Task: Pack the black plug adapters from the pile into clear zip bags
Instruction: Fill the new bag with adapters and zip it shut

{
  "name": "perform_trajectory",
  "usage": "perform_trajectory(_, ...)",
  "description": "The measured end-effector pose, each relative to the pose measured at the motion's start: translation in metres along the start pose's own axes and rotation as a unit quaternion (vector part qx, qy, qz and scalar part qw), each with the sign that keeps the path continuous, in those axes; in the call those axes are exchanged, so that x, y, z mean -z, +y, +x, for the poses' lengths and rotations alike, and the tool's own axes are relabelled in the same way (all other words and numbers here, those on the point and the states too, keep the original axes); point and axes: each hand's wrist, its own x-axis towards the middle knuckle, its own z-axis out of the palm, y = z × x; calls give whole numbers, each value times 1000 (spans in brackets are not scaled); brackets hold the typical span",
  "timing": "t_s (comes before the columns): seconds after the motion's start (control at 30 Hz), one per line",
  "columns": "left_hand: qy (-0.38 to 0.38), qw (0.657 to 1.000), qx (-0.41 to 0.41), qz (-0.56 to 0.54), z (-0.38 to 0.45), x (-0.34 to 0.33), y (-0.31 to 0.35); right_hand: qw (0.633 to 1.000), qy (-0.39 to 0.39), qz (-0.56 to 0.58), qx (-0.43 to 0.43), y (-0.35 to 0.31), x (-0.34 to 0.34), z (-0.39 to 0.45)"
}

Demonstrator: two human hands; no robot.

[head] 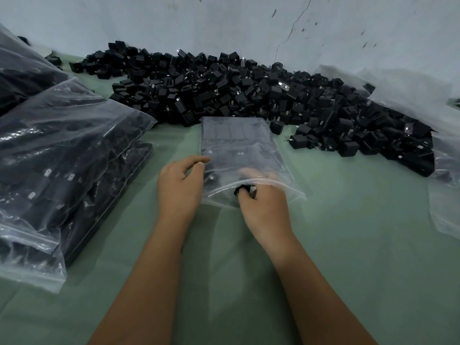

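My right hand [263, 207] reaches into the mouth of the bag [239, 150], fingers inside, curled round a black adapter [245, 190] that I am pushing in. My left hand [179, 185] holds the bag's left edge near the mouth, thumb and fingers pinching the film to keep it from sliding. The bag lies flat in the middle of the desk [348, 245], mouth towards me, with rows of adapters already lined up inside at its far end.

The pile [249, 90] lies along the far edge against the wall [224, 21], reaching to the right edge. Filled bags [62, 158] are stacked at the left edge.

I judge each adapter small, hard and light, easy to hold by its flat plastic sides; the metal prongs could snag or puncture the film, so they are better kept away from it. The bag is thin, soft and slippery, and gives no support of its own. It is best held by the stiffer zip strip at the mouth, and once full it will be heavy enough to need lifting from underneath.
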Motion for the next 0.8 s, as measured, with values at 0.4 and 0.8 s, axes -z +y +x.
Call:
perform_trajectory(0.4, 6, 995, -2, 95, 0, 2, 0, 987, 42, -144, 53, -5, 3, -11)
perform_trajectory(0.8, 15, 994, 8, 111, 0, 2, 1, 994, -11, -93, 59, -6, 6, -16)
